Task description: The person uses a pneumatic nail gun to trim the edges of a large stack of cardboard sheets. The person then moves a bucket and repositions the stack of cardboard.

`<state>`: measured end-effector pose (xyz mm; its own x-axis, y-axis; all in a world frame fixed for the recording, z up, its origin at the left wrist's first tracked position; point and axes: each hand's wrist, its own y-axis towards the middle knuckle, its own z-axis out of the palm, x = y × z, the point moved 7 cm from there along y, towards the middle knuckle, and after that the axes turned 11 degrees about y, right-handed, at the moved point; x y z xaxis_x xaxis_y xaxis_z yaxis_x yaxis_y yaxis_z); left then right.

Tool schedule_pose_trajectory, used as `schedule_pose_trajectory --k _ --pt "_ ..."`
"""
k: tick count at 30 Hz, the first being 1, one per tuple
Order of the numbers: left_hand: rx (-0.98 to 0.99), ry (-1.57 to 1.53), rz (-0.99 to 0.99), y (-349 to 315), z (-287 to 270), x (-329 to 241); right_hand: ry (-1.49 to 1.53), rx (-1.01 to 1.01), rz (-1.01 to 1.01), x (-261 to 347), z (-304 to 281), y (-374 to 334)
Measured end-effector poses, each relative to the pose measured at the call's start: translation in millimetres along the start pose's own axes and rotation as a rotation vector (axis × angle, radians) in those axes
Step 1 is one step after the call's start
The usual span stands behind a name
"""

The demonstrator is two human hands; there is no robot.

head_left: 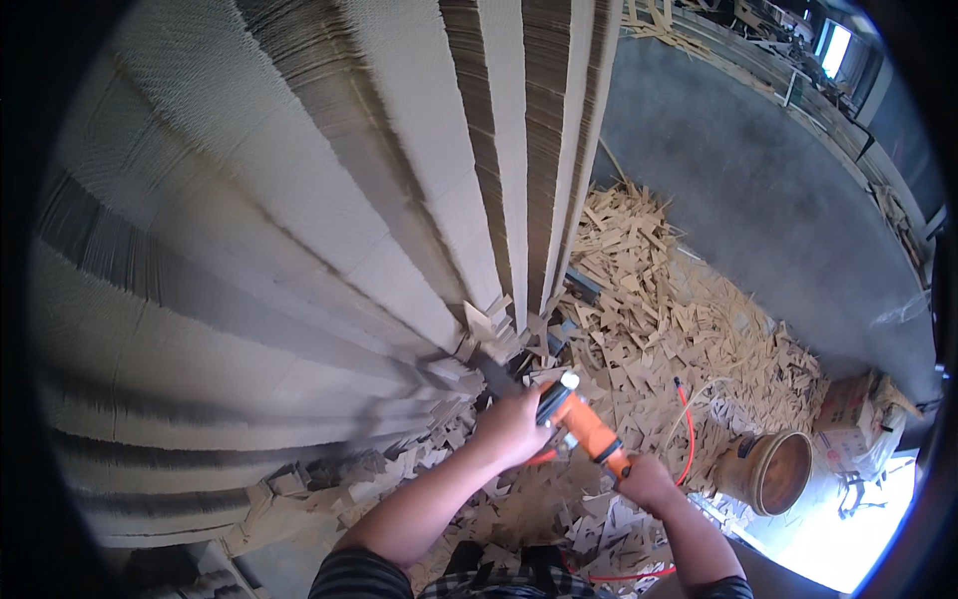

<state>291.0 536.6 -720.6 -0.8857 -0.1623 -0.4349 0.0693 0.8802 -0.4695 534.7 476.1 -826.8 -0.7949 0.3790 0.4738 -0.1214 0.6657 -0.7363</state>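
Grasping orange pneumatic tool (pixel 591 429), lower centre: left hand (pixel 509 429) forward, right hand (pixel 649 483) behind; blade (pixel 496 374) best held flush to cardboard stack (pixel 424 150), upper left.

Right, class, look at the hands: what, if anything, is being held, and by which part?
An orange tool: the left hand holds it at its dark head, near the blade; the right hand grips the opposite end of its orange body.
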Motion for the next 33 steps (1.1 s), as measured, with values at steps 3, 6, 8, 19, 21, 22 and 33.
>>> schedule_pose_trajectory --k 3,6,8,19,21,22,33 --pt "0.063 -0.122 0.023 -3.1 55.2 5.8 0.002 0.077 0.084 -26.9 26.9 -6.1" --pt "0.167 0.045 0.137 -13.9 62.0 -18.6 0.108 0.107 0.121 -49.4 42.2 -19.3" --pt "0.124 0.064 0.179 -24.5 41.8 -37.5 0.120 0.044 0.067 -44.4 38.7 -21.9" --pt "-0.125 0.172 0.103 0.8 -31.2 -56.3 0.066 -0.049 -0.131 11.3 -23.3 42.9" --pt "-0.141 0.166 0.081 15.6 -17.4 -43.7 0.064 -0.059 -0.132 2.9 -13.4 49.4" --pt "-0.091 0.104 0.013 23.5 -9.6 -32.4 0.064 -0.064 -0.130 -0.7 -9.0 49.8" --pt "-0.066 0.163 0.129 6.6 23.7 -45.1 0.143 -0.050 -0.115 -37.4 36.5 62.3"
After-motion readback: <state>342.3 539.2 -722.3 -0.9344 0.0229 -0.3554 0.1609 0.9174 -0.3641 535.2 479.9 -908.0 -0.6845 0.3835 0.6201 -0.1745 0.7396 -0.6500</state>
